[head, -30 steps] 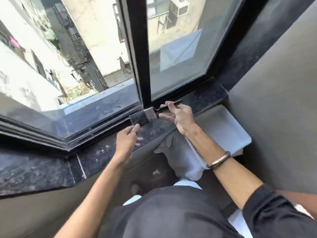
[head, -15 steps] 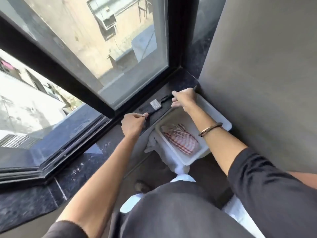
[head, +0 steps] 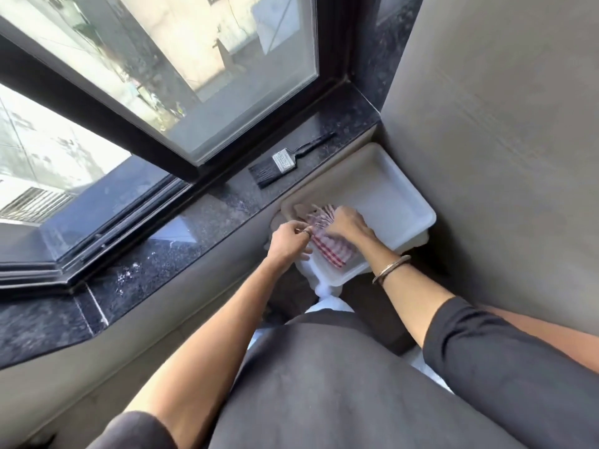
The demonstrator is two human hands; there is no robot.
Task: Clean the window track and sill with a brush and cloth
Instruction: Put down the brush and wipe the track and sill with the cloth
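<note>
A black-bristled brush [head: 282, 162] with a metal ferrule and thin black handle lies flat on the dark granite sill [head: 181, 241], free of both hands. Below it a white plastic tray [head: 392, 189] holds a red-and-white checked cloth [head: 330, 249]. My left hand [head: 288, 243] pinches the cloth's left edge, and my right hand [head: 348, 225] presses on and grips its top. The dark window track [head: 129, 218] runs along the frame above the sill, to the left.
A grey wall [head: 486, 140] closes off the right side, tight against the tray. Black window frames [head: 207, 170] and glass rise behind the sill. White specks of dust dot the sill on the left. My dark-clothed body fills the bottom of the view.
My right hand has let go of the brush, which now rests on the sill. Both hands have dropped into the tray onto the cloth. The view has tilted right and down.
</note>
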